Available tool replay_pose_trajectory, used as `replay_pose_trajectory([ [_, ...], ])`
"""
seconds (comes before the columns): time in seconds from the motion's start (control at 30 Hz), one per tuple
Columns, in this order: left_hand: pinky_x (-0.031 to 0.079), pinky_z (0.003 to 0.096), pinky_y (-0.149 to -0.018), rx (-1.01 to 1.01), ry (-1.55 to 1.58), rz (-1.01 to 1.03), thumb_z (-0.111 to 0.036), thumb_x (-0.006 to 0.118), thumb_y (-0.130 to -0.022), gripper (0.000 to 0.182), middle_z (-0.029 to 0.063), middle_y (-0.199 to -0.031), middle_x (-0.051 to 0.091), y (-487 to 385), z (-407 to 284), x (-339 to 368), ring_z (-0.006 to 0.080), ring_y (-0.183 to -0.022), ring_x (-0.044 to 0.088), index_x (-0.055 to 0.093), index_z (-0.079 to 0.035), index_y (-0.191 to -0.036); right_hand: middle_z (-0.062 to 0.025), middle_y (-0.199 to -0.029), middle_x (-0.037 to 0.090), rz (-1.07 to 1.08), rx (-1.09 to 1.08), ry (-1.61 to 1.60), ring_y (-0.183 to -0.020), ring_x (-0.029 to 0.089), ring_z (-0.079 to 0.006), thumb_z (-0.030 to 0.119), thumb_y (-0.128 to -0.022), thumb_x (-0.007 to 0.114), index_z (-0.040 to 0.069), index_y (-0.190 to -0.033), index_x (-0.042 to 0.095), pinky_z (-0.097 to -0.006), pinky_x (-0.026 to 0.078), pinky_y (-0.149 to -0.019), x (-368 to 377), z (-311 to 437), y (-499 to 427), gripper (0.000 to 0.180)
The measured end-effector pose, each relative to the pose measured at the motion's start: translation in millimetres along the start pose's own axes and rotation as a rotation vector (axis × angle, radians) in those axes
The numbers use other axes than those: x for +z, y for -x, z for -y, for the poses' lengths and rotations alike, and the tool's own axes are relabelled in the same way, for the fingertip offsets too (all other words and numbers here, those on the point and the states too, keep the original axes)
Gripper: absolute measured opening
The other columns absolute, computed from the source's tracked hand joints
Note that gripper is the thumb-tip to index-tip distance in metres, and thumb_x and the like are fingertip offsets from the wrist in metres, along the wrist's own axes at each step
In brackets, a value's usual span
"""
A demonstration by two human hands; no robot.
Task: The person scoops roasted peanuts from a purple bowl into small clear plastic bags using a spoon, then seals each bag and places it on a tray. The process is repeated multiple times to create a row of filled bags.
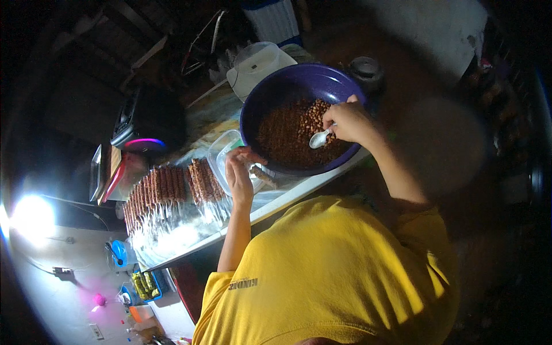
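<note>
My right hand (348, 120) holds a white plastic spoon (319, 139) over a big purple basin (302, 71). Inside the basin lie shelled peanuts (313, 115), which look reddish brown. At the basin's near left rim is my left hand (240, 172), above a clear plastic container (217, 156); its fingers are partly bent, and whether they grip anything is unclear. A narrow bag of peanuts (263, 177) lies beside these fingers. Further left, rows of slim filled plastic bags (161, 185) lie on the table, their unfilled ends towards me.
Behind the basin stands a clear round tub (257, 58) on a pale lid. A dark speaker-like device (144, 125) with a glowing ring is at the left, near stacked trays (114, 177). A lidded jar (365, 69) stands beyond the basin. Another person's clothing (274, 21) shows at the top.
</note>
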State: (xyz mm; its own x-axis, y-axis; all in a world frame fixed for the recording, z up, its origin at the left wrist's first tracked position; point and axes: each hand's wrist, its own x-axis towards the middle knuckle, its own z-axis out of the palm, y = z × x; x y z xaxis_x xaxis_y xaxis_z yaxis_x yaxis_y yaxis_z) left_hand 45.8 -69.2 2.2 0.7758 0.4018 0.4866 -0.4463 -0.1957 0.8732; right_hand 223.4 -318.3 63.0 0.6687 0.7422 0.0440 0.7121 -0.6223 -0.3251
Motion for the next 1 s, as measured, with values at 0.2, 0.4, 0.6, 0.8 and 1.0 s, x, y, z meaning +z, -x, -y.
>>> replay_pose_trajectory([
  [0.2, 0.045, 0.026, -0.067, 0.063, 0.002, -0.176, -0.044, 0.043, -0.102, 0.052, 0.0053, -0.076, 0.057, 9, 9, 24, 0.0122, -0.067, 0.054, 0.039, -0.002, -0.132, -0.003, -0.083, 0.072, 0.035, -0.041, 0.011, -0.085, 0.068, -0.0217, 0.01, -0.073, 0.074, 0.018, -0.078, 0.073, -0.0423, 0.035, -0.09, 1, -21, -8, 0.01],
  [0.4, 0.041, 0.0202, -0.065, 0.039, -0.183, -0.312, 0.002, 0.072, -0.084, 0.071, 0.0033, -0.084, 0.058, 38, 13, 46, 0.0091, -0.071, 0.052, 0.029, -0.007, -0.14, -0.0059, -0.09, 0.071, 0.122, -0.053, -0.024, -0.092, 0.065, -0.0232, 0.015, -0.08, 0.071, 0.013, -0.087, 0.073, -0.0386, 0.034, -0.091, -8, -28, -21, 0.008],
  [0.6, 0.043, 0.0246, -0.079, 0.11, -0.286, -0.439, 0.002, 0.065, -0.089, 0.063, 0.0054, -0.097, 0.055, 59, 40, 58, 0.0117, -0.085, 0.052, 0.03, -0.002, -0.141, -0.0067, -0.091, 0.07, 0.089, -0.062, 0.076, -0.093, 0.064, -0.0238, 0.014, -0.081, 0.069, 0.014, -0.086, 0.074, -0.0395, 0.034, -0.09, -9, -30, -51, 0.006],
  [0.8, 0.043, 0.0264, -0.082, 0.033, -0.497, -0.523, -0.003, 0.057, -0.096, 0.043, 0.0046, -0.102, 0.053, 80, 58, 66, 0.0118, -0.088, 0.05, 0.042, -0.001, -0.136, -0.005, -0.088, 0.07, 0.185, -0.241, 0.107, -0.093, 0.066, -0.0224, 0.009, -0.078, 0.069, 0.015, -0.084, 0.073, -0.0441, 0.031, -0.091, 16, -24, -70, 0.009],
  [1.0, 0.043, 0.0249, -0.074, 0.0, -0.515, -0.452, -0.014, 0.05, -0.101, 0.041, 0.0035, -0.096, 0.051, 93, 66, 65, 0.0107, -0.082, 0.048, 0.038, -0.001, -0.138, -0.0076, -0.088, 0.071, 0.35, -0.26, -0.13, -0.092, 0.066, -0.0254, 0.012, -0.08, 0.069, 0.013, -0.087, 0.074, -0.0418, 0.03, -0.096, 21, -22, -72, 0.009],
])
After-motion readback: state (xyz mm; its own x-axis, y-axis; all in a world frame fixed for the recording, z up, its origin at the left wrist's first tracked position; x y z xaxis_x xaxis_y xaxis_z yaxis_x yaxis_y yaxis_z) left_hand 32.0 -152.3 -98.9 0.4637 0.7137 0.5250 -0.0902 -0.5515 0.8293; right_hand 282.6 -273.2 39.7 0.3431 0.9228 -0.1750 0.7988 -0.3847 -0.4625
